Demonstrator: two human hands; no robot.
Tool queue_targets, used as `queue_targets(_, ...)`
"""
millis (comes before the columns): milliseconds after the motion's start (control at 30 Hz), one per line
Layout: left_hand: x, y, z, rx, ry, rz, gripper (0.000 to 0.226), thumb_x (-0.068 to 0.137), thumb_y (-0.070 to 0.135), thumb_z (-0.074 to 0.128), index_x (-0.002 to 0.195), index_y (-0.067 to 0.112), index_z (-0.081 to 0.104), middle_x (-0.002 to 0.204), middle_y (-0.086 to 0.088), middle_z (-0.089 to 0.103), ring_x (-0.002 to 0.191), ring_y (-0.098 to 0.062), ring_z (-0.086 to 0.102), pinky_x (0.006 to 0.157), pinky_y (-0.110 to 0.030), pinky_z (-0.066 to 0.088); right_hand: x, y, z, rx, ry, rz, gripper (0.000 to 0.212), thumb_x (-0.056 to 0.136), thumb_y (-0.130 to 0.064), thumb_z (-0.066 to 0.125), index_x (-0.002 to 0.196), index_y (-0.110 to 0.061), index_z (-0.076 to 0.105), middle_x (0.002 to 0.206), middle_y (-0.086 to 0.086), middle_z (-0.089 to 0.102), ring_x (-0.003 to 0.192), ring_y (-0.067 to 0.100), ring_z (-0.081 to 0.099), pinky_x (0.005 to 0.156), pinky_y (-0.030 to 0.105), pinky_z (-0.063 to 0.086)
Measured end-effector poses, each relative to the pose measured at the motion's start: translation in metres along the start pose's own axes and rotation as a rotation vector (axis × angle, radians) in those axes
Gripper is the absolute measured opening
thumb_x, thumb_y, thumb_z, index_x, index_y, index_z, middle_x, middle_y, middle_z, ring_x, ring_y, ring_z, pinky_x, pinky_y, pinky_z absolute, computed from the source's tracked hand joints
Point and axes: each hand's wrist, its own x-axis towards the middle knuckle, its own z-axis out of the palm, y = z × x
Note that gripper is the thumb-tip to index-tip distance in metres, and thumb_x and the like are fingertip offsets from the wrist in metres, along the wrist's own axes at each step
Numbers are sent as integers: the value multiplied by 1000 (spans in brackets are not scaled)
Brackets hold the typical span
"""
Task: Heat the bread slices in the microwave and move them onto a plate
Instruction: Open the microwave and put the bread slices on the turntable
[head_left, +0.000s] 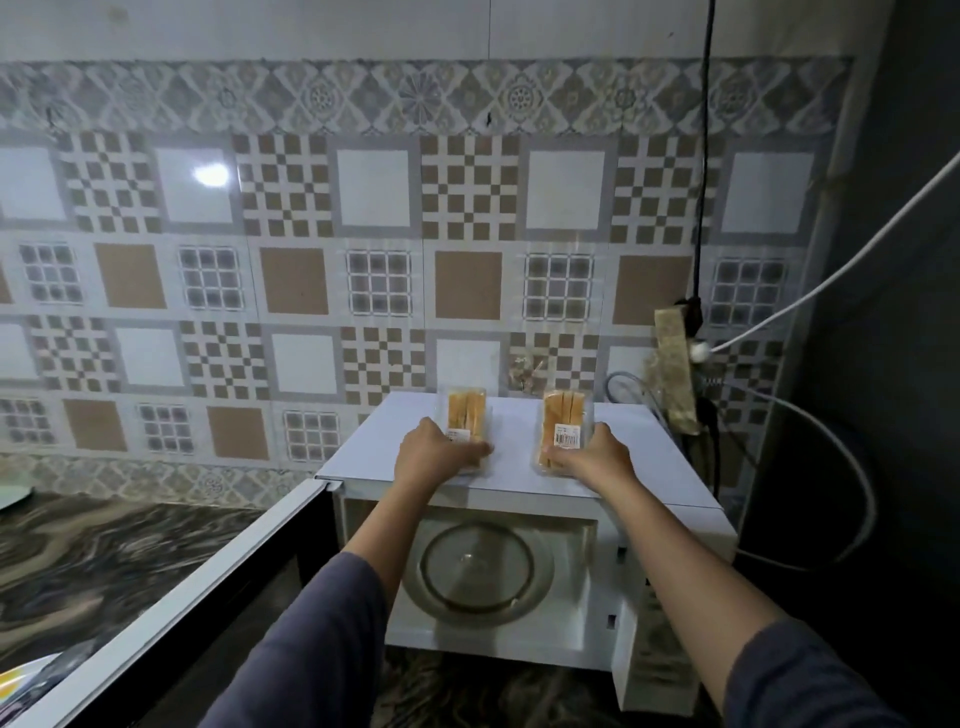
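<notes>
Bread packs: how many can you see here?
2. The left pack lies on the microwave top, gripped by the left hand; the right pack is beside it, apart, gripped by the right hand. The open microwave's turntable is bare; no others show.

a hand (436, 457) on each bread pack (466, 410)

My feed is dim and soft. One white glare spot sits high on the glossy patterned tile wall (379, 223). The right edge falls near black. The dark marbled table (104, 561) smears with blur; tile lines bow toward the corners.
</notes>
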Motion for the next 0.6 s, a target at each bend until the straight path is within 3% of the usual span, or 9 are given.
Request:
queue_targets(100, 0, -3, 3, -24, 88, 52, 65, 60, 51, 78, 105, 12, 52, 98, -7, 67, 89, -22, 64, 80, -40, 54, 1, -3, 4, 13, 50, 1, 63, 71, -35, 77, 120, -10, 47, 120, 11, 60, 107, 29, 58, 91, 40, 49)
queue_targets(233, -7, -5, 4, 5, 155, 112, 63, 60, 50, 76, 105, 12, 54, 95, -5, 67, 88, -22, 63, 71, -32, 49, -2, -8, 8, -7, 150, -32, 49, 75, -29, 74, 116, -13, 52, 115, 8, 60, 103, 29, 60, 86, 38, 51)
queue_targets(400, -23, -14, -6, -27, 164, 123, 70, 52, 55, 71, 105, 15, 51, 93, -6, 67, 85, -20, 64, 70, -35, 52, -21, -15, 10, 241, 168, 27, 36, 75, -13, 74, 107, -12, 56, 115, 9, 60, 99, 31, 62, 80, 45, 57)
queue_targets(500, -42, -19, -15, -91, 171, 131, 68, 52, 53, 72, 102, 12, 51, 91, -7, 67, 83, -20, 63, 66, -33, 49, -46, -13, 8, 501, 133, 77, 40, 78, 4, 67, 115, -9, 57, 119, 11, 58, 98, 29, 62, 71, 37, 59)
queue_targets(600, -69, -27, -25, -161, 180, 150, 68, 55, 49, 74, 106, 11, 52, 95, -7, 66, 85, -21, 62, 67, -33, 48, -79, -7, 7, 645, 126, 55, 44, 81, 6, 63, 123, -5, 55, 117, 12, 60, 89, 24, 63, 62, 27, 55)
